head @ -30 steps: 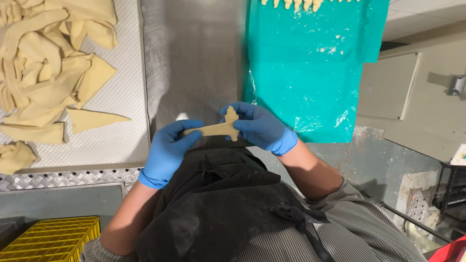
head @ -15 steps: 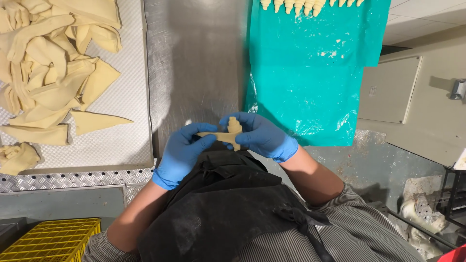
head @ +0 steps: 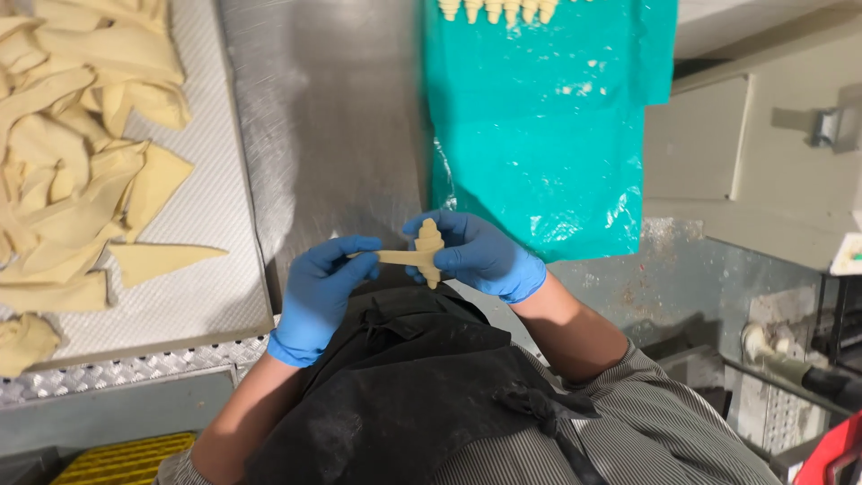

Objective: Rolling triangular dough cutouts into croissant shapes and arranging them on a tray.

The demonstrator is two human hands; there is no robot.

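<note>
We hold one dough piece above the counter. Our right hand pinches its rolled end and our left hand pulls its thin tail. Some rolls sit finished; many dough triangles wait.

This is a commercial bakery or pastry production room rather than a home kitchen. A brushed stainless steel worktop fills the middle, with cut triangles of raw dough heaped on a white textured sheet at nine to ten o'clock and a row of rolled dough pieces on a teal plastic sheet at twelve to one o'clock. The blue disposable gloves, dark flour-dusted apron, yellow plastic crate at seven o'clock and grey metal cabinets at two o'clock all fit a trade workplace.
</note>
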